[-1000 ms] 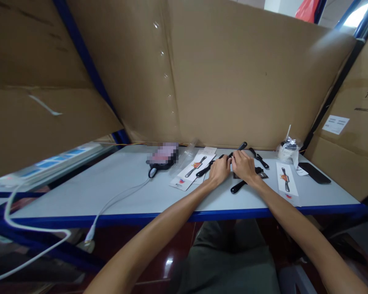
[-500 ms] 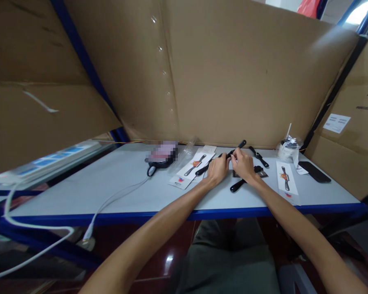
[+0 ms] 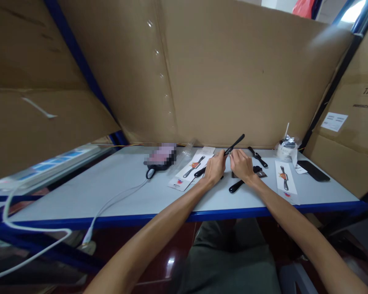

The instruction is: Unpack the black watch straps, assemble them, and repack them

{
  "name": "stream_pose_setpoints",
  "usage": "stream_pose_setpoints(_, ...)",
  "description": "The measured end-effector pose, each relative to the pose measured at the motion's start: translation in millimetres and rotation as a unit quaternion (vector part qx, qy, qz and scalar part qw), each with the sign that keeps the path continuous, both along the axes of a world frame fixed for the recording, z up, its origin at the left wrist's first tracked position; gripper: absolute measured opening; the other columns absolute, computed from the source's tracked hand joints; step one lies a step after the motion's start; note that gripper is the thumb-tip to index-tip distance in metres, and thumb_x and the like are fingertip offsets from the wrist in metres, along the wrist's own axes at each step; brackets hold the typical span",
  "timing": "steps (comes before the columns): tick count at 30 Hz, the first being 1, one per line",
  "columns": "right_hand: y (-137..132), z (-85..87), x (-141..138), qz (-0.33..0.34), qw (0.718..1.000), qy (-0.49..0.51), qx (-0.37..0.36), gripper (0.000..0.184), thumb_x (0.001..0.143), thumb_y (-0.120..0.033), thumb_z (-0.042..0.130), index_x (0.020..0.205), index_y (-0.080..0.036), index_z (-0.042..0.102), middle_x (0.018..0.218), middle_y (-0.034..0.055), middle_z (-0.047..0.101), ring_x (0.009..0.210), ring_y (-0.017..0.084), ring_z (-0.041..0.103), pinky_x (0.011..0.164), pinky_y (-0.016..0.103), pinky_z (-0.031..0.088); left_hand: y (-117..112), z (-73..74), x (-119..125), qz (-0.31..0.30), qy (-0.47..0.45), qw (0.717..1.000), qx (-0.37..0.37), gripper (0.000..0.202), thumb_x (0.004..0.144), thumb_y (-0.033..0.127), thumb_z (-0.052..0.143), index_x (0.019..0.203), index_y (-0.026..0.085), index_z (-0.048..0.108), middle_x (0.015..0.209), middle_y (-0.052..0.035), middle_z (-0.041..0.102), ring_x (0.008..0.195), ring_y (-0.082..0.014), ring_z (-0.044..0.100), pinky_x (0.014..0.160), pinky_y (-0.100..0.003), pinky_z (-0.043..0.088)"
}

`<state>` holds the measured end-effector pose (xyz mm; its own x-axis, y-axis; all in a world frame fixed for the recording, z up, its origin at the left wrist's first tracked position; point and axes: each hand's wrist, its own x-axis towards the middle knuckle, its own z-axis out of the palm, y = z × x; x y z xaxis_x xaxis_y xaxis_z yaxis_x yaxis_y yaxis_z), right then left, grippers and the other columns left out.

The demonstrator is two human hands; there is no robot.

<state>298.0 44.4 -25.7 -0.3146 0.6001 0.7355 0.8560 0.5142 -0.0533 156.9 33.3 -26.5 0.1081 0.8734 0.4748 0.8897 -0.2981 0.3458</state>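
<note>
My left hand (image 3: 215, 167) is closed around a black spokeshave (image 3: 236, 141), whose far handle points up and to the right. At the tool's middle, the fingers of my right hand (image 3: 241, 164) are pinched together beside a small shiny part. What exactly those fingertips grip is mostly hidden. Left of my left hand a black handle end (image 3: 200, 171) sticks out; whether it belongs to the same tool I cannot tell. Beneath my right wrist lies another black handle (image 3: 236, 187), partly covered, by a dark flat packet (image 3: 261, 174). A further spokeshave (image 3: 258, 157) rests to the right.
Printed spokeshave cards lie at left (image 3: 188, 171) and right (image 3: 285, 179). Clear plastic packaging (image 3: 184, 155) is behind the left card. A black phone (image 3: 313, 170), a plastic-wrapped white container (image 3: 286, 152), and a corded device (image 3: 161, 157) stand on the grey table (image 3: 116, 179). Cardboard (image 3: 217, 81) walls the back.
The spokeshave's far handle has tilted more steeply upward between my hands. My right fingers have closed in more at its middle. The view has shifted slightly.
</note>
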Motion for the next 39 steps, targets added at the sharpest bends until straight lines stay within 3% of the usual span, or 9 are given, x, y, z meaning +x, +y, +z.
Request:
stream_pose_setpoints(4, 0.3, 0.4, 0.2, 0.016, 0.999, 0.028, 0.003, 0.016, 0.101, -0.016, 0.047, 0.088, -0.022, 0.055, 0.089, 0.0117, 0.069, 0.092, 0.028, 0.062, 0.071, 0.035, 0.042, -1.2, 1.2, -0.3, -0.004, -0.019, 1.0, 0.0, 0.026, 0.108, 0.03, 0.036, 0.12, 0.02, 0.057, 0.105, -0.0115, 0.075, 0.096, -0.0252, 0.071, 0.078, -0.031, 0.045)
stream_pose_setpoints(10, 5.9, -3.3, 0.9, 0.046, 0.993, 0.106, 0.0, 0.012, 0.098, -0.017, 0.05, 0.087, -0.024, 0.051, 0.089, 0.01, 0.07, 0.089, 0.027, 0.065, 0.076, 0.035, 0.046, -1.3, 1.1, 0.4, -0.039, -0.064, 0.997, 0.018, 0.038, 0.106, 0.027, 0.038, 0.142, 0.023, 0.052, 0.11, -0.0098, 0.077, 0.101, -0.0252, 0.072, 0.082, -0.03, 0.048)
stream_pose_setpoints(18, 14.3, -4.7, 2.4, 0.104, 0.955, 0.262, -0.091, 0.014, 0.093, -0.028, 0.056, 0.081, -0.026, 0.049, 0.08, 0.0034, 0.071, 0.074, 0.022, 0.068, 0.067, 0.031, 0.05, 5.5, -3.7, -0.9, -0.068, -0.114, 0.991, 0.013, 0.04, 0.104, 0.025, 0.045, 0.142, 0.023, 0.056, 0.117, -0.0105, 0.077, 0.108, -0.026, 0.072, 0.087, -0.031, 0.05)
stream_pose_setpoints(27, 7.2, 0.8, 5.8, 0.051, 0.99, 0.119, -0.052, 0.009, 0.094, -0.019, 0.055, 0.087, -0.024, 0.053, 0.086, 0.0065, 0.071, 0.082, 0.025, 0.066, 0.073, 0.033, 0.045, 5.6, -5.8, 0.8, -0.067, -0.113, 0.991, -0.006, 0.037, 0.104, 0.026, 0.044, 0.136, 0.022, 0.06, 0.114, -0.0102, 0.078, 0.107, -0.0264, 0.072, 0.087, -0.031, 0.05)
stream_pose_setpoints(39, 3.5, 3.9, 9.0, 0.045, 0.997, 0.05, -0.049, 0.011, 0.096, -0.014, 0.055, 0.089, -0.022, 0.054, 0.09, 0.0086, 0.071, 0.089, 0.025, 0.064, 0.074, 0.032, 0.043, 7.0, -7.9, 0.7, -0.068, -0.108, 0.992, 0.002, 0.033, 0.103, 0.025, 0.047, 0.131, 0.021, 0.064, 0.116, -0.0108, 0.077, 0.11, -0.027, 0.072, 0.091, -0.032, 0.05)
